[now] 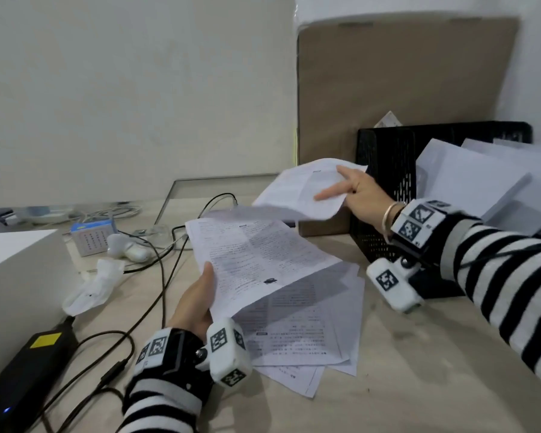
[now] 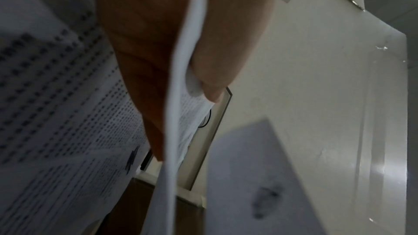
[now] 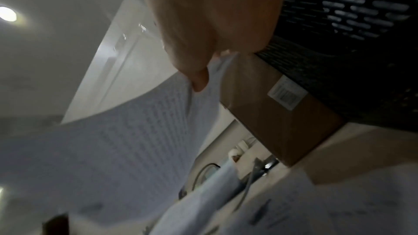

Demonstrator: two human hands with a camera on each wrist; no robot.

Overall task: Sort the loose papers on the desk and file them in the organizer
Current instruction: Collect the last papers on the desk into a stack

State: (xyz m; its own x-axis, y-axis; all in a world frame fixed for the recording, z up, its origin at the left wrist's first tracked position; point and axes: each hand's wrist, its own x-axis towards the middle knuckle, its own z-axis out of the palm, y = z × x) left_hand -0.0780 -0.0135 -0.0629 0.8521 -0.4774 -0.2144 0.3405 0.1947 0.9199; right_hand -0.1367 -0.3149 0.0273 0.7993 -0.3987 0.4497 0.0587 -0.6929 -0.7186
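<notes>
My left hand (image 1: 200, 295) pinches the near left edge of a printed sheet (image 1: 256, 254) and holds it tilted above the desk; in the left wrist view the thumb (image 2: 214, 56) presses on that sheet's edge (image 2: 178, 96). My right hand (image 1: 353, 189) holds a second printed sheet (image 1: 300, 192) in the air, just left of the black mesh organizer (image 1: 384, 170); the fingertips (image 3: 199, 79) pinch this sheet (image 3: 135, 140). Several loose printed papers (image 1: 300, 332) lie overlapping on the desk below. White sheets (image 1: 469, 179) stand in the organizer.
A brown cardboard box (image 1: 388, 89) stands behind the organizer. A black power adapter (image 1: 28, 367) with cables (image 1: 160, 276), a white box (image 1: 16, 264), a crumpled tissue (image 1: 91, 289) and a small blue-topped device (image 1: 91, 235) crowd the desk's left side.
</notes>
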